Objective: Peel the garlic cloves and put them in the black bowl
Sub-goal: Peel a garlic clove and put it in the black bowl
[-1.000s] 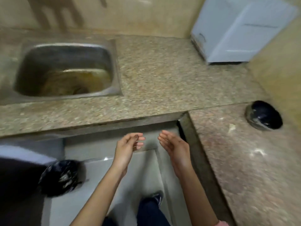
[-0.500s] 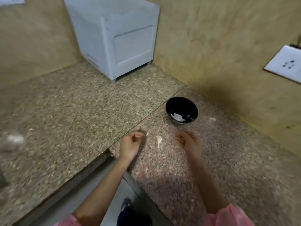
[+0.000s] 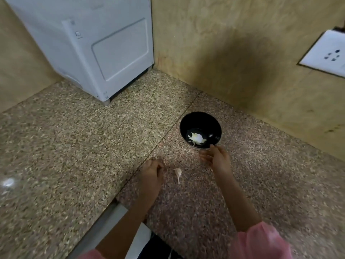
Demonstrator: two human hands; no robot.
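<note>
A black bowl (image 3: 200, 121) stands on the granite counter (image 3: 78, 150) near the wall corner, with pale garlic (image 3: 197, 139) lying in its bottom. One unpeeled garlic clove (image 3: 178, 172) with a thin tail lies on the counter between my hands. My right hand (image 3: 216, 158) hovers just below the bowl's near rim, fingers loosely spread and holding nothing; one fingertip is at the rim. My left hand (image 3: 152, 171) rests on the counter left of the clove, fingers curled under; whether it holds anything is hidden.
A white appliance (image 3: 97, 45) stands in the far corner against the tan wall. A white wall socket (image 3: 325, 55) is at the right. The counter's front edge drops to the floor at the bottom middle.
The view swung from the sink and floor to the counter corner. Both hands came up over the counter; the right hand has moved forward to the bowl's rim.
</note>
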